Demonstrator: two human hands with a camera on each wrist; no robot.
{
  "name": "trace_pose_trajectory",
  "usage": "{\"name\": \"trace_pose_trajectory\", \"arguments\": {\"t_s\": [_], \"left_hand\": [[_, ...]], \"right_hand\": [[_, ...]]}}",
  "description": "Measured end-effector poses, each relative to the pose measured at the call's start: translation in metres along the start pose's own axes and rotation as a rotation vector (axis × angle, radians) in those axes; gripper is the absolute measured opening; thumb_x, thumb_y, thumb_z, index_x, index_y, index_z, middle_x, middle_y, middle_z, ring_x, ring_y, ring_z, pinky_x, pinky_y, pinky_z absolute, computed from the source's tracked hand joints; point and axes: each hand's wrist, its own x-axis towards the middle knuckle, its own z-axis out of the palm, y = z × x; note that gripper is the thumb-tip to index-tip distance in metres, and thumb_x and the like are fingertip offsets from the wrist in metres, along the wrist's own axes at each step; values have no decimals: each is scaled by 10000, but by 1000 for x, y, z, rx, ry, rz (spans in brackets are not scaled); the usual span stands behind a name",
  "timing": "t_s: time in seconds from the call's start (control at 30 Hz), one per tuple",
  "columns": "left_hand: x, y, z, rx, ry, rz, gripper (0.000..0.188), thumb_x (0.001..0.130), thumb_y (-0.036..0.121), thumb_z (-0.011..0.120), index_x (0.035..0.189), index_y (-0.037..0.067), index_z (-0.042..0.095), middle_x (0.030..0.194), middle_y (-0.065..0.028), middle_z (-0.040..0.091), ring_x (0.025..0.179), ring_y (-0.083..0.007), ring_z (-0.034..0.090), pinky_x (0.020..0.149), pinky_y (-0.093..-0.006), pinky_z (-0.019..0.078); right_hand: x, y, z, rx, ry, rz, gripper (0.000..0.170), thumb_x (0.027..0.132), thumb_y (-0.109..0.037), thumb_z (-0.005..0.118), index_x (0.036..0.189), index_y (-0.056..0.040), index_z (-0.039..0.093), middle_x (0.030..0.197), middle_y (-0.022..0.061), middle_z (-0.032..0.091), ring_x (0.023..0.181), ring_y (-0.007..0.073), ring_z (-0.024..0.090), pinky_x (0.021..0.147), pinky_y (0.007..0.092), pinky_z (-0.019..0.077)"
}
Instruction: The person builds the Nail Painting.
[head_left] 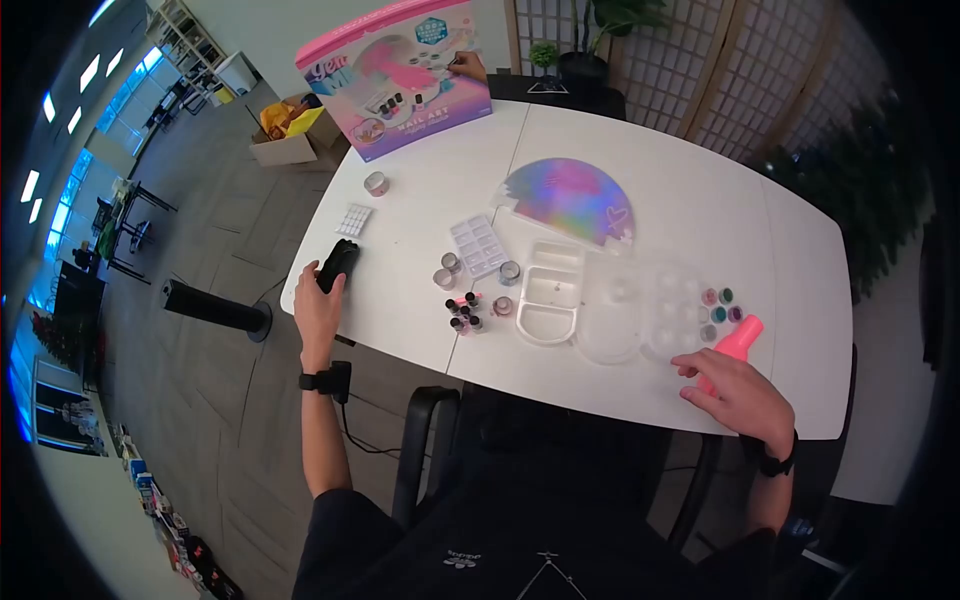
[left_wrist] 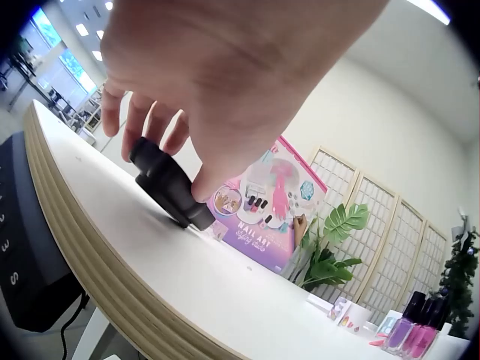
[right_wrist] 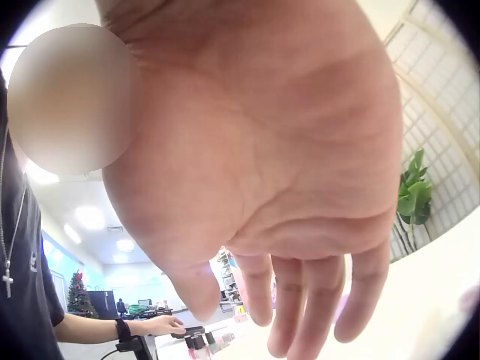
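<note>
My left hand (head_left: 318,310) is at the table's left edge, holding a black elongated object (head_left: 338,266) whose kind I cannot tell. The left wrist view has the thumb against one side of this black piece (left_wrist: 169,184) and the fingers round the other, its lower end close over the tabletop. On the right, my right hand (head_left: 742,395) hovers with loose, slightly bent fingers over a bright pink plastic piece (head_left: 738,340) and partly hides it. The palm (right_wrist: 262,165) fills the right wrist view, with nothing held. Left of the pink piece are small round glitter pots (head_left: 719,314).
Clear plastic trays (head_left: 610,330), a compartment tray (head_left: 552,290), nail polish bottles (head_left: 466,313), a gem case (head_left: 479,246) and a rainbow panel (head_left: 570,200) occupy the middle. A nail art box (head_left: 400,80) stands at the back left. A white pad (head_left: 353,219) and jar (head_left: 376,183) lie nearby.
</note>
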Motion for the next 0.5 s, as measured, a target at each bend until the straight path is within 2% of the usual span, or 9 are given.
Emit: {"name": "trace_pose_trajectory", "arguments": {"t_s": [0.1, 0.2, 0.23, 0.33, 0.37, 0.43, 0.5], "left_hand": [[5, 5, -3, 37, -83, -35, 636, 1002, 350, 792, 1503, 28, 570, 1335, -205, 704, 1270, -397, 638, 1073, -492, 527], [15, 1, -2, 134, 108, 134, 632, 1003, 347, 790, 1503, 31, 566, 1358, -216, 685, 1316, -396, 611, 1110, -498, 501], [22, 12, -9, 56, 109, 160, 584, 1026, 317, 765, 1493, 24, 571, 1400, -229, 665, 1344, -402, 592, 1151, -496, 469], [51, 56, -31, -224, -12, 306, 513, 1067, 276, 714, 1480, 6, 574, 1430, -226, 664, 1360, -402, 598, 1170, -488, 475], [57, 83, -39, -348, -120, 286, 443, 1101, 231, 661, 1464, -12, 586, 1462, -198, 668, 1380, -369, 619, 1176, -462, 489], [81, 113, -26, -543, -312, 343, 422, 1110, 221, 642, 1454, -19, 594, 1464, -177, 675, 1386, -336, 632, 1168, -447, 503], [106, 143, -10, -613, -464, 417, 407, 1116, 208, 627, 1449, -23, 600, 1463, -162, 680, 1388, -303, 642, 1155, -430, 515]], "right_hand": [[1, 6, -7, 9, 32, -1, 387, 1035, -226, 721, 1378, -53, 675, 1193, 139, 754, 1100, 317, 735, 957, 419, 577], [9, 18, -18, 85, 84, 29, 363, 1045, -221, 706, 1354, -32, 685, 1168, 154, 765, 1074, 311, 745, 948, 408, 578], [13, 24, -24, 121, 104, 48, 356, 1050, -221, 699, 1346, -24, 688, 1161, 159, 769, 1066, 309, 748, 946, 404, 578], [41, 41, -43, 216, 184, 97, 340, 1081, -226, 660, 1341, -9, 689, 1142, 147, 780, 1054, 281, 754, 938, 391, 574], [53, 38, -54, 253, 167, 149, 344, 1093, -231, 643, 1347, -3, 685, 1143, 145, 783, 1058, 274, 754, 944, 389, 571], [82, 26, -76, 328, 137, 250, 354, 1116, -240, 608, 1359, 8, 678, 1144, 143, 788, 1066, 258, 754, 957, 385, 566], [121, 54, -79, 350, 129, 151, 425, 1128, -305, 581, 1395, 18, 650, 1223, 158, 769, 1107, 239, 741, 962, 381, 564]]}}
